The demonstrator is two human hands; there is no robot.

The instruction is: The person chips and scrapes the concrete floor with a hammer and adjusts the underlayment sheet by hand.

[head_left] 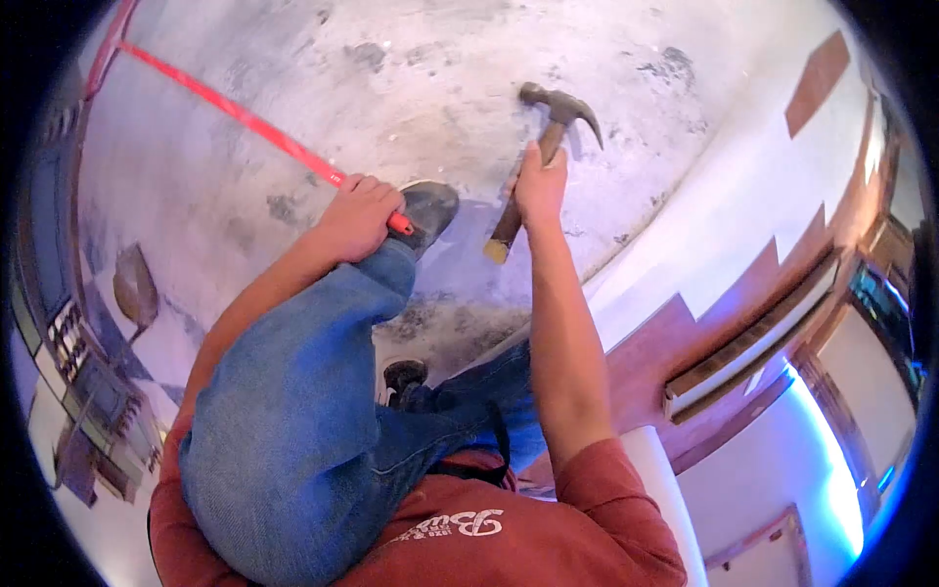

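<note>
My left hand (pixel 359 217) is closed around a long, narrow red bar (pixel 235 111) near its close end, just beside my dark shoe (pixel 430 207). The bar slants away to the upper left over the pale floor. With my right hand (pixel 541 188) I grip a claw hammer (pixel 559 102) by its handle, fairly close to the head. The hammer's head points away from me, its curved claw to the right. A yellowish butt end of the handle sticks out below my fist. I cannot tell whether the head touches the floor.
My bent knee in blue jeans (pixel 284 411) fills the lower left. Stained grey-white floor (pixel 421 59) spreads ahead. On the right are brown stepped patches (pixel 675 333), a long wood-edged board (pixel 753 338) and a bright blue light (pixel 831 470). A brownish piece (pixel 135 287) lies left.
</note>
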